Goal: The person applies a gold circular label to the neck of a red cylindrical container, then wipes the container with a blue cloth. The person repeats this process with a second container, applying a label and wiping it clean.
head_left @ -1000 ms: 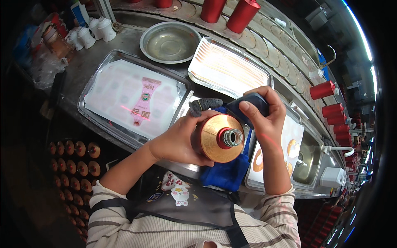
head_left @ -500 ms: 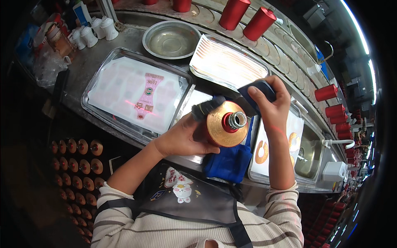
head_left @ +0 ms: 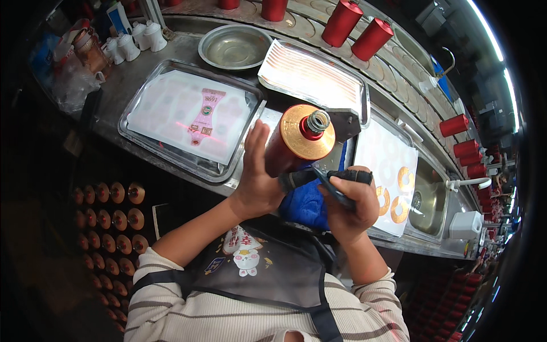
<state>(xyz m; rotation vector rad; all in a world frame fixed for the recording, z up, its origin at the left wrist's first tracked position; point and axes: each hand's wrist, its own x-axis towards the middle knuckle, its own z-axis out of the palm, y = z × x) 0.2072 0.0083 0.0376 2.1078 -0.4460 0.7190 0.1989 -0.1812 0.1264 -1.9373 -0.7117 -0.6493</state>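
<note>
Bottle (head_left: 301, 135), red-sided with a gold shoulder and a clear glass neck, leans in front of the person, its mouth tipped away and to the right. The left hand (head_left: 257, 188) is set against its left and near sides, fingers stretched up along the body and a black-sheathed thumb (head_left: 297, 179) crossing below; whether that hand truly grips the bottle I cannot tell. The right hand (head_left: 356, 208), one finger wrapped in black, pinches a dark flat tool (head_left: 337, 192) just to the near right of the bottle, close by the left thumb. A metal bracket (head_left: 345, 124) stands right behind the bottle's shoulder, and a blue cloth (head_left: 306, 206) lies beneath the hands.

On the metal counter to the left, a tray (head_left: 219, 172) carries a white sheet with one pink label (head_left: 204, 117). Beyond sit a round metal basin (head_left: 202, 47) and a second tray bearing an orange-striped sheet (head_left: 310, 74). To the right, gold open rings (head_left: 400, 210) lie on another white sheet, beside a sink (head_left: 428, 210) and a white jug (head_left: 466, 226). Red bottles (head_left: 372, 40) stand along a curving conveyor (head_left: 370, 71) at the back; rows of gold-shouldered bottles (head_left: 121, 220) fill the lower left.
</note>
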